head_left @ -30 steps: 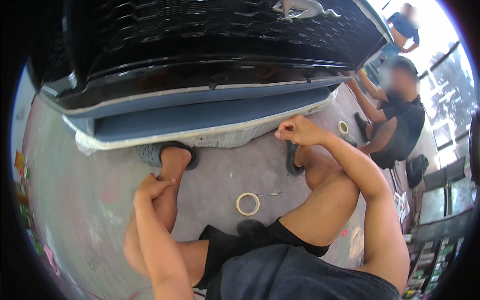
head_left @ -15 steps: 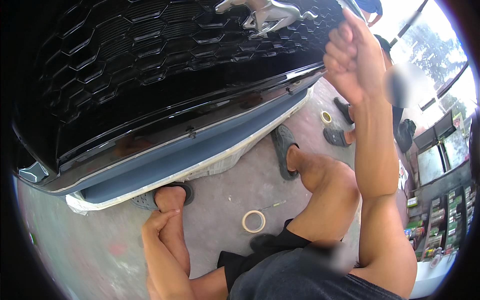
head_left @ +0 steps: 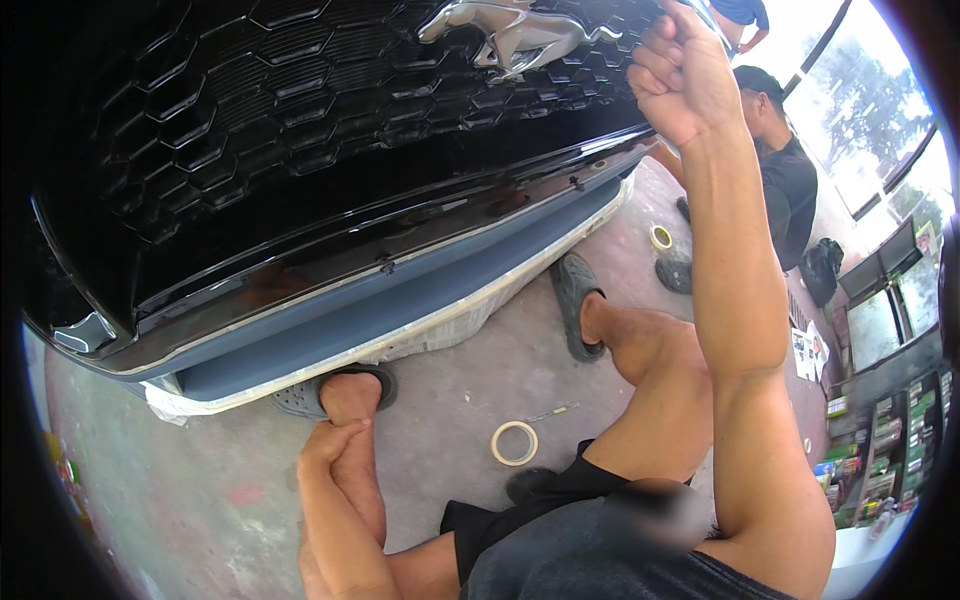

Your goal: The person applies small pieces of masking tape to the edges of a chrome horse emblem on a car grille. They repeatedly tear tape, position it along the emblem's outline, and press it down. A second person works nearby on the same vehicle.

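I squat in front of a car's black front bumper [head_left: 330, 250] with a honeycomb grille [head_left: 300, 110] and a chrome horse-shaped emblem [head_left: 515, 30]. My right hand [head_left: 680, 75] is raised in a closed fist at the grille's upper right, just right of the emblem; whether it pinches anything is hidden. My left hand [head_left: 335, 440] rests on my left shin, above a grey clog [head_left: 305, 395]. The lower bumper lip [head_left: 380, 320] is grey-blue with pale masking paper along its underside. A roll of masking tape [head_left: 514, 443] lies on the concrete floor between my legs.
Another person [head_left: 775, 170] in a dark shirt crouches at the right beside the car, with a second tape roll [head_left: 661, 237] on the floor near them. Shelves with small containers [head_left: 880, 440] stand at the far right. A dark bag [head_left: 822, 268] sits behind that person.
My right hand has risen from the lower bumper lip up to the grille beside the emblem, and my view has tilted upward. The left hand stays on my shin.
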Available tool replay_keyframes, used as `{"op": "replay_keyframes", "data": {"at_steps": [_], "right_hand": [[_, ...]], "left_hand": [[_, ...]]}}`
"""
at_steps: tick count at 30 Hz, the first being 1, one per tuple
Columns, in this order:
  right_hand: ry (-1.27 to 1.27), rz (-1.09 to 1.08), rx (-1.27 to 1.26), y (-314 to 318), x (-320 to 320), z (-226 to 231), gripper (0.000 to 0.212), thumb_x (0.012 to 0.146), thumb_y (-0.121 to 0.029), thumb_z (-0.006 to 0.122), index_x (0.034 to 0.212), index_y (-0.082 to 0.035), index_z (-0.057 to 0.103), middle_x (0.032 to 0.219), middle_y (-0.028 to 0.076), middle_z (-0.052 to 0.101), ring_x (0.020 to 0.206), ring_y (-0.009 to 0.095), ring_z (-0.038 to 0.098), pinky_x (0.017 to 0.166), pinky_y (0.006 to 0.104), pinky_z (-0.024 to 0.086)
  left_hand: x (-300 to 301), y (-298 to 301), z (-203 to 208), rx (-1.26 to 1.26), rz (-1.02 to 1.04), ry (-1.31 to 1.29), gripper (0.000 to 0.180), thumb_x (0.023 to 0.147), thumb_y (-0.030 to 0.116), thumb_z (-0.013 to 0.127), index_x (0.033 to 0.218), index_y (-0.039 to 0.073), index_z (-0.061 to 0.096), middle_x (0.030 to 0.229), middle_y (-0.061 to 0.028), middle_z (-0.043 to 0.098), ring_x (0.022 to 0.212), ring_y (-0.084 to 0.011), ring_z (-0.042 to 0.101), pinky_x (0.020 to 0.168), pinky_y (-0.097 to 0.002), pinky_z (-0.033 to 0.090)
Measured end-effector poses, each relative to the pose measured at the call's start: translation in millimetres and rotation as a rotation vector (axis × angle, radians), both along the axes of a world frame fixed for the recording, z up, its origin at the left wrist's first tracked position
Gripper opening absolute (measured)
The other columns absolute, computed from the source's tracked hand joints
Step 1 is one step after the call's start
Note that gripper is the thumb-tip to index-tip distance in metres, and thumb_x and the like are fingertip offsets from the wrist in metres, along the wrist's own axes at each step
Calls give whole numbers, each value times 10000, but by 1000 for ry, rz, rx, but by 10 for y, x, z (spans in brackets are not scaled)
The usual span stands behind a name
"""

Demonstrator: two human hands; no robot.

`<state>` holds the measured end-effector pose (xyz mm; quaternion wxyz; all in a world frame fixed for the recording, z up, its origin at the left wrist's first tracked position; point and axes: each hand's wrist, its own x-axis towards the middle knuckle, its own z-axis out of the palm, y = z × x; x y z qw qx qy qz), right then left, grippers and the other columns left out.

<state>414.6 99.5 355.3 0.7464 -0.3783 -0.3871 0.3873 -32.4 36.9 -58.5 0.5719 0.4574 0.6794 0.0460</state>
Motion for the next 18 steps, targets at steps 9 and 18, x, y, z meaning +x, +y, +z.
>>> {"op": "replay_keyframes", "data": {"at_steps": [9,18], "right_hand": [[92,23,33,59,-79,22,322,974,-242,666,704,-196,497,511,-74,357,399,80,311,393,257,232],[203,-81,39,89,-319,18,341,927,-237,689,671,-220,465,518,-84,321,420,87,287,407,268,206]], "left_hand": [[-28,7,-105,9,-10,-34,865,722,483,877,1217,-188,646,1215,-333,683,1184,-377,671,1001,-413,520],[-5,8,25,-29,-13,-29,933,704,492,880,1243,-218,607,1237,-327,673,1198,-355,659,1017,-393,510]]}}
